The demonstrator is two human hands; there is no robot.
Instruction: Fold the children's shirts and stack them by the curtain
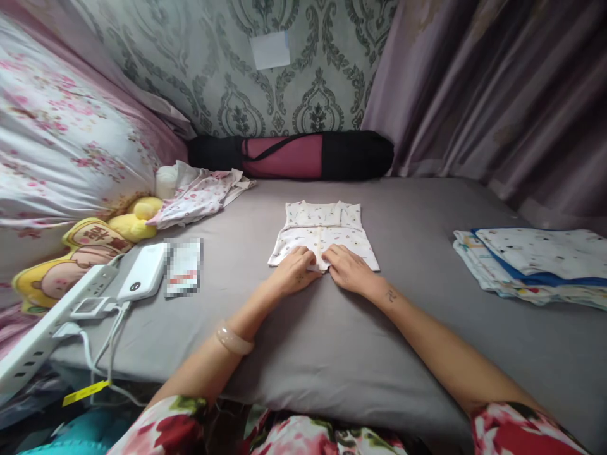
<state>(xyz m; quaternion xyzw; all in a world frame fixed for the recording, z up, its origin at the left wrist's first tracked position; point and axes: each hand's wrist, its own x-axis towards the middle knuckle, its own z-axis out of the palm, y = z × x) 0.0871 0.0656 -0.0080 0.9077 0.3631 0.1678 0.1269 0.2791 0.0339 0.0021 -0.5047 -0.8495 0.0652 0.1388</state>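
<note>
A small white printed baby garment [315,218] lies flat on the grey bed sheet in front of me, its far part folded over in a band. Down its middle runs a pale yellowish strip. My left hand [296,272] grips the near edge just left of that strip, fingers bent over the cloth. Close beside it, my right hand [351,270] pinches the same edge on the right. Both thumbs are toward the middle, and the fingertips partly hide the edge. A bangle [234,339] circles my left forearm.
Folded printed cloths [535,259] are stacked at right. On the left are a power strip [61,322], a white power bank [143,270], a blurred packet [183,266], yellow plush toys [95,253] and a loose printed garment [202,196]. A black-and-maroon bag [284,156] lies along the wall.
</note>
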